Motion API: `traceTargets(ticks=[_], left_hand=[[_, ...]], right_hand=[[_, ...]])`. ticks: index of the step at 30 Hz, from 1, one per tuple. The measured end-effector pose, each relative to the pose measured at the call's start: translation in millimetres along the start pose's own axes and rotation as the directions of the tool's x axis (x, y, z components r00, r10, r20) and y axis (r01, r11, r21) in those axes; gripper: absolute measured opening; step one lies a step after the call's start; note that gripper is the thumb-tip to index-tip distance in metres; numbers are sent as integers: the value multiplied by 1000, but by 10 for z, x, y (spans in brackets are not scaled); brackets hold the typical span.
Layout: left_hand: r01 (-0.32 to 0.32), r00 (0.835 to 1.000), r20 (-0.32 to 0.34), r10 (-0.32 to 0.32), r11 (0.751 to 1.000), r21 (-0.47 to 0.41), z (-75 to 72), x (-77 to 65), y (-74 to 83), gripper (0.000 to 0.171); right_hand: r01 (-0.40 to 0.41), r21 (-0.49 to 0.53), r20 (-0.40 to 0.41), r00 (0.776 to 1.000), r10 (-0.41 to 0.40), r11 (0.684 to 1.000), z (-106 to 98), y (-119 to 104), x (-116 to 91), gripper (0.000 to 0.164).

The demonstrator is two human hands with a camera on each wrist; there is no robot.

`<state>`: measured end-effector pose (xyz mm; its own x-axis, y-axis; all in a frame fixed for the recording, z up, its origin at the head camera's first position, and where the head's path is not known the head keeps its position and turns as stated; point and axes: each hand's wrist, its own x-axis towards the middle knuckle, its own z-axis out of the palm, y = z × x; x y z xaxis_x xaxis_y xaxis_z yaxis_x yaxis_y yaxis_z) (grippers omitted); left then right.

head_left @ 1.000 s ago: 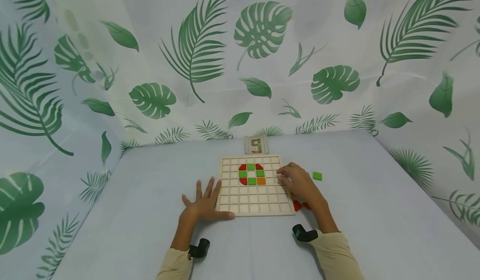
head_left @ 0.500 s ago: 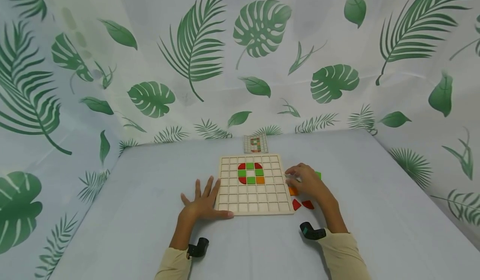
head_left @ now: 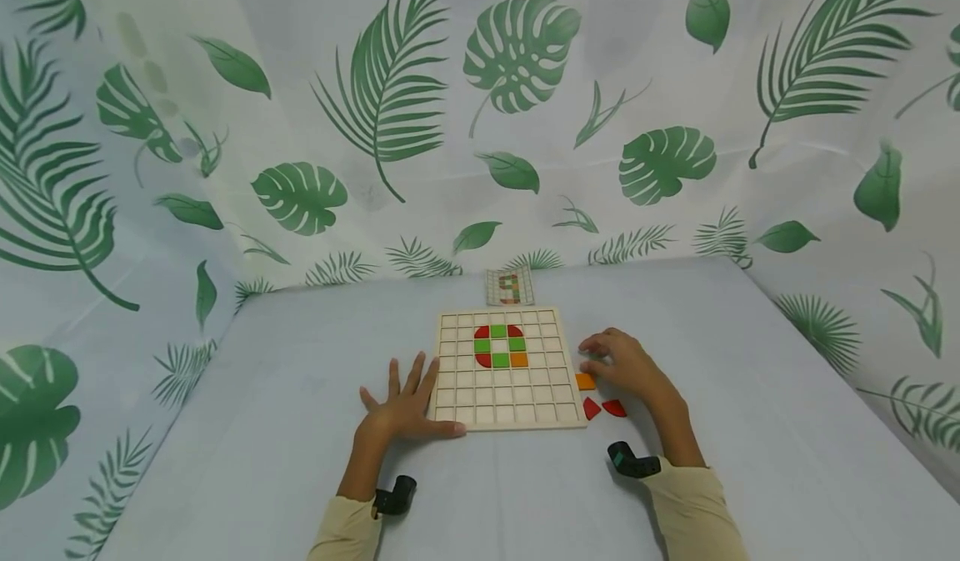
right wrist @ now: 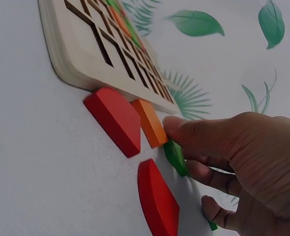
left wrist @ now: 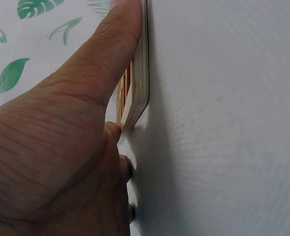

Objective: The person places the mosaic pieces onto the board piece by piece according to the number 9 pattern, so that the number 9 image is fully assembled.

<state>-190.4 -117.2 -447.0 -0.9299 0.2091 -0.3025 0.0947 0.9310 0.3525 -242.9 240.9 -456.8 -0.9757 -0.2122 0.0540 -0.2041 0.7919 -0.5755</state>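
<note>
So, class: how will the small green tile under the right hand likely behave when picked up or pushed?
The green tile looks stiff and probably light: a thin, solid-looking block. Its flat faces suggest it slides rather than rolls. Being small and low on the table, it may need a fingertip pinch from the right hand.

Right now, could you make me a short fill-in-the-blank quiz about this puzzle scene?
1. The left hand lies flat against the ____ board.
2. The right hand pinches a ____ tile.
3. Beside the board lie two red pieces and one ____ square.

Missing words: wooden; green; orange
</note>
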Motion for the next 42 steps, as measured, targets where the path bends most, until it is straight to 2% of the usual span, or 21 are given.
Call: traceTargets(ticks=[4, 9, 19, 24, 42], left_hand=[[-6, 1000, -7, 6, 1000, -3, -1, -7, 7, 116], [2, 1000, -9, -2, 1000, -3, 1, -7, 2, 116], [1, 1000, -1, -1, 1000, -5, 16, 20, -17, 117], [10, 1000, 4, -10, 1000, 2, 8, 18, -17, 117], [3, 1000, 11, -3, 1000, -4, -5, 3, -8, 116]], right_hand=[[-12, -9, 1, 1000, 12, 1000, -38, 28, -2, 24], [17, -14, -14, 1000, -17, 1000, -30, 47, 16, 21], [-23, -89, -57, 998, 18, 996, -14, 99, 13, 26], [-22, -122, -53, 998, 16, 992, -42, 119, -11, 28], [-39, -155, -56, 998, 30, 987, -57, 133, -28, 21]])
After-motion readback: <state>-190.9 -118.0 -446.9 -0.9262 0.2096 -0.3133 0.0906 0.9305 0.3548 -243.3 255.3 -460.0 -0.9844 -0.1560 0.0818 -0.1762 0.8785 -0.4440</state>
